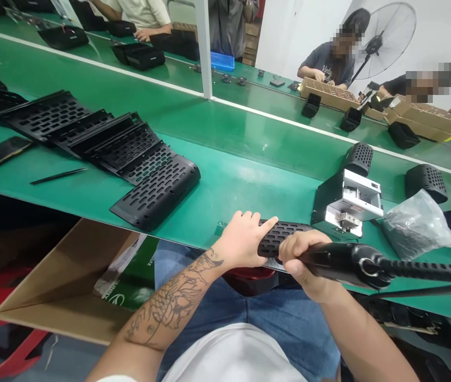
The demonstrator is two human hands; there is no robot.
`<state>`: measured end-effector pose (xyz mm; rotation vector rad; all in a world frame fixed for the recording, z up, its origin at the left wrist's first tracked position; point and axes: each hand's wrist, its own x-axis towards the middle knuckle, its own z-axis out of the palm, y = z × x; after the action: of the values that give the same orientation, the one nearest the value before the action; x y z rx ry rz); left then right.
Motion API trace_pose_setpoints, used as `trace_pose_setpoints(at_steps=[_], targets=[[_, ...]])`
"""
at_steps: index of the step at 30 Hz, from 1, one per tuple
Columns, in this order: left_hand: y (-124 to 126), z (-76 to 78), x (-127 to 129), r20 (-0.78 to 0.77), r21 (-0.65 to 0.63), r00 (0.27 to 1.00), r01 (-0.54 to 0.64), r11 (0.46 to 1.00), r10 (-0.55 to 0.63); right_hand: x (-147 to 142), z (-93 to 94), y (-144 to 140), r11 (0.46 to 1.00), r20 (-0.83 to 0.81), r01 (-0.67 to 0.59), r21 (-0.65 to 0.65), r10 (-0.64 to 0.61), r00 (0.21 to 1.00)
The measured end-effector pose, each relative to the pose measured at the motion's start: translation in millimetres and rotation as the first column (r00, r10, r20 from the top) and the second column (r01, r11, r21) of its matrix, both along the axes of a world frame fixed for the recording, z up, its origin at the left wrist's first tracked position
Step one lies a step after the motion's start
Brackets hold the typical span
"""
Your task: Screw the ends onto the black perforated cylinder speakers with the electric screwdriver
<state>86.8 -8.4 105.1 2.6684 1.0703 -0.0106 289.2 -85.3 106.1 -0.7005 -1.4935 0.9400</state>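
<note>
The perforated cover (283, 236) is a black, curved plastic piece dotted with rows of small oval slots. It lies at the near edge of the green counter (233, 175), over the person's lap, its long axis running left to right, slightly raised toward the right. The left hand (243, 239) lies on its left end, fingers closed over the top. The right hand (303, 260) grips a black power tool (353, 262), fingers wrapped tight around it, against the cover's right end.
</note>
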Motion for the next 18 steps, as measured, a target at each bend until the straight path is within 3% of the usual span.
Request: trace_pose_setpoints(at_steps=[3,5,6,8,10,11,13,15,18], targets=[[0,0.6,-1,-0.002,-0.012,1.000,0.001,1.000,-0.001,12,17.3,3,0.998,-0.003,0.064,0.023,-0.064,0.998],[1,-0.1,0,0.002,-0.016,1.000,-0.004,1.000,0.004,36,33.1,12,0.959,-0.075,0.254,0.126,-0.246,0.966],[1,-0.8,1,0.006,-0.016,1.000,-0.008,1.000,0.008,52,40.1,19,0.898,-0.134,0.400,0.185,-0.380,0.915],[0,-3.2,4,0.018,-0.014,1.000,-0.013,1.000,0.013,89,48.7,33,0.660,-0.205,0.707,0.253,-0.678,0.706],[-1,-6.9,7,0.034,-0.006,0.999,-0.014,1.000,0.014,126,47.9,45,0.482,-0.166,0.844,0.236,-0.835,0.524],[-1,-9.6,7,0.047,-0.003,0.999,-0.013,1.000,0.013,141,44.0,50,0.432,-0.151,0.872,0.229,-0.870,0.470],[0,-17.1,4,0.120,0.006,0.993,-0.005,1.000,0.004,163,31.9,57,0.416,-0.115,0.887,0.201,-0.889,0.444],[3,-28.7,-7,0.288,0.006,0.957,0.014,1.000,-0.016,173,19.3,60,0.447,-0.104,0.879,0.166,-0.879,0.466],[11,-54.2,-31,0.602,-0.012,0.797,0.053,0.999,-0.035,174,11.8,57,0.498,-0.075,0.859,0.116,-0.858,0.508]])
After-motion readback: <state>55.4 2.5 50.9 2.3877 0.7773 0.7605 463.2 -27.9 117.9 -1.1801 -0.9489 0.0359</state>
